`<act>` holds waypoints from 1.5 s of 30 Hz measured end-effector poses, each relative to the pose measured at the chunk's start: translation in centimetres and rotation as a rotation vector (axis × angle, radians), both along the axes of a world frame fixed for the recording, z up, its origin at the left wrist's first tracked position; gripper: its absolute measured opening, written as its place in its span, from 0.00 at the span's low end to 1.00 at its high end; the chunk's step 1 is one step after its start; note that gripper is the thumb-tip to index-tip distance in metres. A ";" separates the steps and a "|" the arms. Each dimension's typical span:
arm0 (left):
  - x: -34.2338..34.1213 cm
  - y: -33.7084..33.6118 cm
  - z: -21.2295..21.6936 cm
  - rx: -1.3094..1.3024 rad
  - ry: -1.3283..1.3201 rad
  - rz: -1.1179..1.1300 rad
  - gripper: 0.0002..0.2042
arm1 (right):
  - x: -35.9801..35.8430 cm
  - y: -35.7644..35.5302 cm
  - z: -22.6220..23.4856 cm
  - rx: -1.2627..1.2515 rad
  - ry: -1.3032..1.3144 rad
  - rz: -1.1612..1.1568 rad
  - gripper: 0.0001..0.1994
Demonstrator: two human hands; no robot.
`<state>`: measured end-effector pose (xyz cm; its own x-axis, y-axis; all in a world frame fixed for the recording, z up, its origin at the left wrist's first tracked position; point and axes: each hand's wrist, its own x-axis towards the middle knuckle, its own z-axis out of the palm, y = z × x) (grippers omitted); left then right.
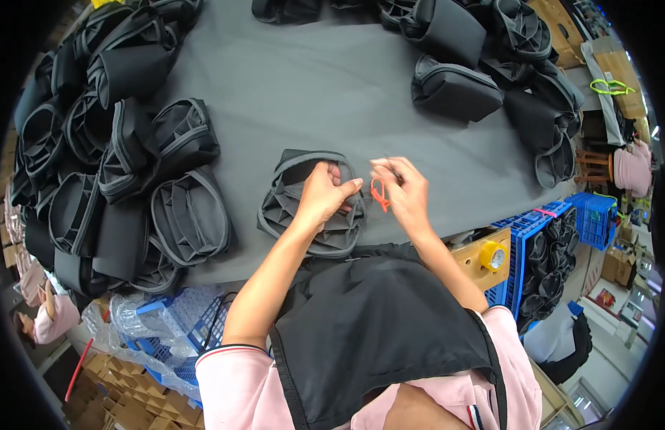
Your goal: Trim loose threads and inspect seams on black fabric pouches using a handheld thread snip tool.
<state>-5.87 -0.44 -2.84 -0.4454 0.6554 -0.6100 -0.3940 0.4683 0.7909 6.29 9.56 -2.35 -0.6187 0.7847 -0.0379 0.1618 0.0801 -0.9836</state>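
Observation:
An open black zippered pouch (275,197) with inner dividers lies in front of me at the near edge of the table. My left hand (324,195) reaches into it, fingers curled inside and thumb over the right rim, pinching that edge. Just right of the pouch, apart from it, my right hand (407,192) is closed with its fingertips pressed together. A red-orange loop (379,195) hangs below those fingers. Something small and dark shows between them, too hidden to name.
Similar black pouches (191,215) are heaped on the left, and more pouches (458,89) are piled at the far right. Grey cloth (289,86) covers the table. A yellow tape roll (493,256) sits on a wooden board beside blue crates (522,251). Another person (53,315) is at far left.

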 end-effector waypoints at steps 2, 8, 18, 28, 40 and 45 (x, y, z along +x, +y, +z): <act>0.2 0.1 0.6 -0.048 0.015 0.010 0.19 | 2.4 -0.3 0.7 -0.094 -0.145 -0.003 0.12; 0.8 0.1 0.8 0.031 0.034 0.123 0.22 | 5.6 -2.2 1.0 0.245 -0.354 0.141 0.14; 1.0 0.0 0.1 0.009 0.062 0.123 0.23 | 4.2 -2.0 2.0 0.603 -0.314 0.244 0.12; 0.9 0.0 0.5 0.025 0.068 0.128 0.22 | 3.9 -2.2 2.4 0.749 -0.313 0.246 0.10; 1.0 0.1 0.6 0.016 0.074 0.130 0.22 | 3.8 -2.1 2.9 0.647 -0.332 0.247 0.10; 0.9 0.0 0.4 0.018 0.073 0.118 0.23 | 3.6 -2.0 3.3 0.773 -0.363 0.267 0.10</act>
<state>-4.95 -0.43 -2.42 -0.5627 0.6066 -0.5616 -0.3865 0.4074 0.8274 9.90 7.51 0.90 -0.8375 0.5036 0.2123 0.3338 0.7789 -0.5309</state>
